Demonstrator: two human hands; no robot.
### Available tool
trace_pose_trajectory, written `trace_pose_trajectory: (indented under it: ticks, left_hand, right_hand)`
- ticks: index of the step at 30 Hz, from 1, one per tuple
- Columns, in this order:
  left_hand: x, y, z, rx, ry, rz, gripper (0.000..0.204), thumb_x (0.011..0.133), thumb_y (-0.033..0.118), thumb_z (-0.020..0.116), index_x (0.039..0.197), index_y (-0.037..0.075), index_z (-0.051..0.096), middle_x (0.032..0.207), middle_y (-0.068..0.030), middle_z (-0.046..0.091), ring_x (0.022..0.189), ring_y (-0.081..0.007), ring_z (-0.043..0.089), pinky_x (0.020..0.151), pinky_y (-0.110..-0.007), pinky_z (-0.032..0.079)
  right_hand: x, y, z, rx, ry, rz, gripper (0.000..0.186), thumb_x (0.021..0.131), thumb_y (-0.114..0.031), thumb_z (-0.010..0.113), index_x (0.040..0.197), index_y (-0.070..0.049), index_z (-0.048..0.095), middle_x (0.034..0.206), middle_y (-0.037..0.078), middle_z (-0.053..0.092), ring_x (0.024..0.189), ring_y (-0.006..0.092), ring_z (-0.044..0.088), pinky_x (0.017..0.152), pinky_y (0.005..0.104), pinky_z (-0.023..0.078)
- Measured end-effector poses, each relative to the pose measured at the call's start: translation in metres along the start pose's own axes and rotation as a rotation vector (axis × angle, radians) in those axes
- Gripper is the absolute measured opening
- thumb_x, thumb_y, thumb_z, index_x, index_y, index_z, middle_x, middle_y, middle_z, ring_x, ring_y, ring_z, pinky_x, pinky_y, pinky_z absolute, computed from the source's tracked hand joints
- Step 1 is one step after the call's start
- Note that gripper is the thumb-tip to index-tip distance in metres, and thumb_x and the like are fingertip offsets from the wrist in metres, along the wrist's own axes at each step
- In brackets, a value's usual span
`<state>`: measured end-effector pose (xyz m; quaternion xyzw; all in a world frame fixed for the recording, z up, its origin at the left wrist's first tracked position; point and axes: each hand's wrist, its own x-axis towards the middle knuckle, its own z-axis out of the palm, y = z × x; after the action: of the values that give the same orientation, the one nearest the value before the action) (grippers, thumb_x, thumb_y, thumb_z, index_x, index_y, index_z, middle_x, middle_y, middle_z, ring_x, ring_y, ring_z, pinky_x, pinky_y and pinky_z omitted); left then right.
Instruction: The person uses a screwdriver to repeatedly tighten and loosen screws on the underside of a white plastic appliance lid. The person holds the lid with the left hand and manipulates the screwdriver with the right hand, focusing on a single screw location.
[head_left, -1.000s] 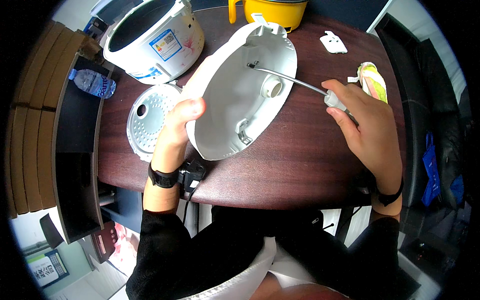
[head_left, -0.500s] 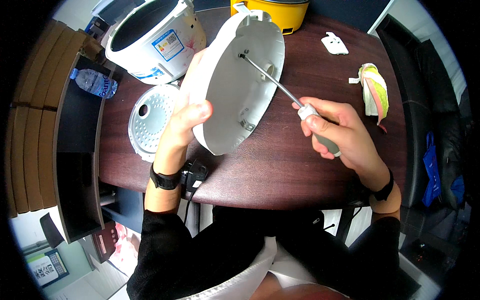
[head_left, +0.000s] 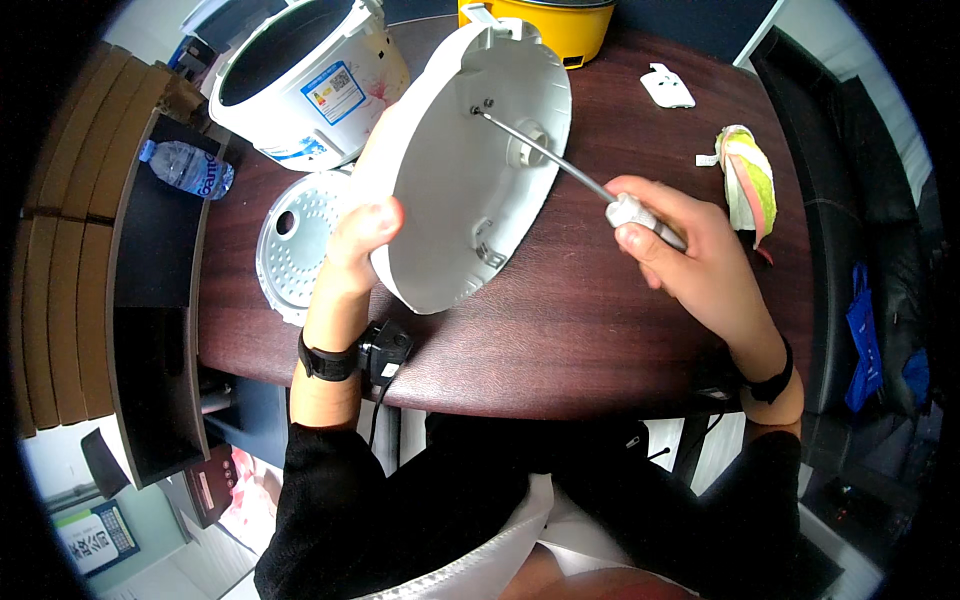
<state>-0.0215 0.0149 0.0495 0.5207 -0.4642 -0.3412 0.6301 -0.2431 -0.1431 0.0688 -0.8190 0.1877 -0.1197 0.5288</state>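
Observation:
My left hand [head_left: 360, 235] grips the rim of a white rice cooker lid shell [head_left: 440, 200], holding it tilted on edge above the table with its hollow inside facing right. The thumb lies over the near edge; the other fingers are hidden behind the shell. In my right hand [head_left: 690, 250] is a screwdriver [head_left: 580, 178] with a pale grey handle, fingers wrapped round it. Its long metal shaft reaches into the shell, the tip at or close to a small dark screw spot in the inner wall. Contact there is too small to tell.
Behind the shell stands a white rice cooker body [head_left: 300, 110]. A perforated round plate [head_left: 295, 240] lies left, near a water bottle [head_left: 190, 168]. At the back is a yellow cooker [head_left: 560, 30]. A white plastic piece [head_left: 667, 88] and a green-and-pink cloth bundle [head_left: 748, 180] lie right.
The shell has turned slightly, showing more of its inside. My right hand has moved a little to the right, its grip rolled round the handle, and the screwdriver's tip has shifted slightly.

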Motion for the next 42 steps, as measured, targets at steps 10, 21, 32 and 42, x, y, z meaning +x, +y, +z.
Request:
trace_pose_trajectory:
  ticks: [10, 21, 32, 42]
  left_hand:
    - [-0.002, -0.003, -0.003, -0.109, -0.113, -0.046, 0.088, 0.062, 0.053, 0.06, 0.128, -0.001, 0.037, 0.114, -0.0127, 0.05, 0.104, -0.02, 0.048, 0.088, -0.031, 0.036]
    - [-0.002, 0.004, 0.008, 0.008, 0.073, -0.076, 0.084, 0.065, 0.053, 0.058, 0.127, -0.001, 0.039, 0.112, -0.0117, 0.051, 0.102, -0.0188, 0.049, 0.087, -0.03, 0.037]
    - [-0.003, 0.0, 0.005, 0.053, 0.043, 0.024, 0.07, 0.075, 0.046, 0.05, 0.125, -0.003, 0.042, 0.114, -0.014, 0.053, 0.102, -0.0215, 0.052, 0.086, -0.033, 0.041]
    - [-0.009, -0.007, -0.004, 0.046, -0.013, 0.102, 0.059, 0.084, 0.041, 0.043, 0.123, -0.004, 0.044, 0.116, -0.016, 0.054, 0.101, -0.0239, 0.055, 0.086, -0.035, 0.045]
  right_hand:
    - [-0.012, -0.014, -0.011, -0.759, 0.249, -0.293, 0.029, 0.08, -0.013, 0.061, 0.109, -0.006, 0.055, 0.08, 0.011, 0.06, 0.07, 0.0258, 0.061, 0.059, 0.0318, 0.046]
    - [0.003, 0.007, -0.005, 0.097, -0.065, 0.122, 0.029, 0.085, -0.014, 0.056, 0.11, 0.001, 0.054, 0.075, 0.004, 0.06, 0.05, 0.0096, 0.051, 0.044, 0.0236, 0.04]
    - [0.001, 0.001, 0.005, 0.914, -0.284, 0.472, 0.036, 0.094, -0.022, 0.043, 0.118, 0.004, 0.046, 0.076, 0.005, 0.051, 0.046, 0.0038, 0.043, 0.035, 0.0167, 0.032]
    - [0.002, 0.007, -0.002, -0.371, 0.195, -0.32, 0.024, 0.083, -0.014, 0.059, 0.104, -0.004, 0.057, 0.077, 0.011, 0.061, 0.06, 0.0224, 0.06, 0.053, 0.0294, 0.045]
